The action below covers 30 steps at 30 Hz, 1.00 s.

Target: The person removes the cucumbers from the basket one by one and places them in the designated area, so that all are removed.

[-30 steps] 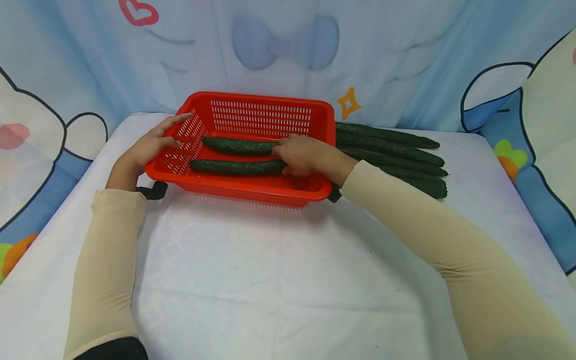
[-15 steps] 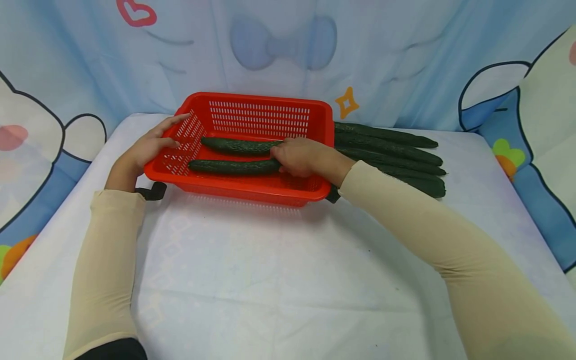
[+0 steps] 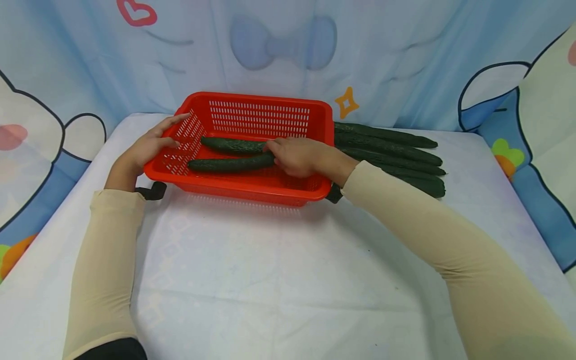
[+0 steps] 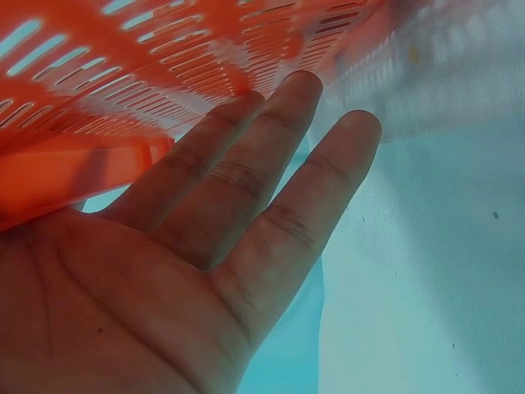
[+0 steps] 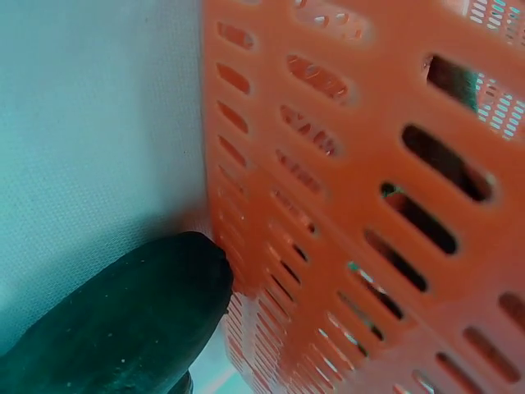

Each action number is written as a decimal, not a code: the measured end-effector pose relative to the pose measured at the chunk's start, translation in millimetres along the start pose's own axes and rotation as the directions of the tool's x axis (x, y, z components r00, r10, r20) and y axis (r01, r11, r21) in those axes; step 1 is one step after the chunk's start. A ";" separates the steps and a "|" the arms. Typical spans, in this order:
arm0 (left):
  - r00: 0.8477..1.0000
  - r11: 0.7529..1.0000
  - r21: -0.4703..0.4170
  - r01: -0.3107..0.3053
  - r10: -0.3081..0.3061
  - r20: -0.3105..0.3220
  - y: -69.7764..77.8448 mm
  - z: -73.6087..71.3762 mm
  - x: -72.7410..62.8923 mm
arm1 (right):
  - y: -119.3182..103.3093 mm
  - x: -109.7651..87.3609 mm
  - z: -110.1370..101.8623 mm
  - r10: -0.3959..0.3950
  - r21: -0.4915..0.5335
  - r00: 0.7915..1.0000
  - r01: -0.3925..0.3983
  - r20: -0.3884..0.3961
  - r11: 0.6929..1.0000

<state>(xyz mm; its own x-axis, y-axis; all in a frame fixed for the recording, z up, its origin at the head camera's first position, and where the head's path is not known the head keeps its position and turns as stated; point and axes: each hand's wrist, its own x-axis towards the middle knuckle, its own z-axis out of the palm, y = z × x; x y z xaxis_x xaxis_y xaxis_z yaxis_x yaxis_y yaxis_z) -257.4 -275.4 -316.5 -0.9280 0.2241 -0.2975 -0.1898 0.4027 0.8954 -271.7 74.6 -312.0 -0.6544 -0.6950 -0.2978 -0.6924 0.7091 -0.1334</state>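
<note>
— What do we make of the right hand [image 3: 297, 156]?

— We see it down inside the red basket [image 3: 243, 192], gripping the right end of the near cucumber [image 3: 229, 164], whose length runs out leftward from the hand.

— Why hold it by the end?

— We'd judge that end the handiest: the hand comes in over the basket's right side, and from there a small turn can angle the whole piece.

— And the far cucumber [image 3: 231, 145]?

— It lies just beyond that hand, also reaching leftward, roughly alongside the first; we think such a lie saves floor space. Its right end is hidden behind the hand, so we can't tell whether they touch.

— The left hand [image 3: 150, 145] isn't clenched, is it?

— No, we see its fingers straight and spread at the basket's left end, some over the rim, others along the outside. We'd guess it steadies the basket against the right hand's pushes.

— And the loose cucumbers [image 3: 389, 145]?

— They're to the right of the right hand, outside the basket, side by side on the white tablecloth [image 3: 270, 260], partly behind the right sleeve [image 3: 405, 215]. We suppose that spot suits that hand's reach.
</note>
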 end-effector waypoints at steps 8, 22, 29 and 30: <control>1.000 1.000 0.003 0.003 -0.003 -0.006 -0.9 0.3 0.6 | 1.3 -2.0 0.9 -0.046 0.094 0.995 0.054 -0.085 0.994; 1.000 1.000 0.017 -0.007 0.007 -0.007 0.2 -0.1 1.7 | -0.3 -6.0 0.4 -0.096 -0.002 0.951 0.100 -0.292 0.995; 1.000 1.000 0.011 0.001 -0.001 -0.006 0.3 0.5 1.4 | 0.8 -8.2 2.2 -0.106 -0.018 0.924 0.106 -0.368 0.994; 1.000 1.000 0.009 0.000 0.000 -0.005 0.3 0.7 1.5 | 0.7 -9.1 2.2 -0.106 -0.017 0.918 0.108 -0.381 0.994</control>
<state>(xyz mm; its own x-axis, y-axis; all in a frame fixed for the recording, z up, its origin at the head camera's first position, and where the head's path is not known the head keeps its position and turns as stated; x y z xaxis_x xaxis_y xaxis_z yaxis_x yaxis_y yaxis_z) -258.6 -274.3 -316.8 -0.9297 0.2191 -0.2961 -0.1874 0.4108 0.8923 -265.6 81.6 -311.5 -0.6432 -0.7590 0.1013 -0.7641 0.6276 -0.1490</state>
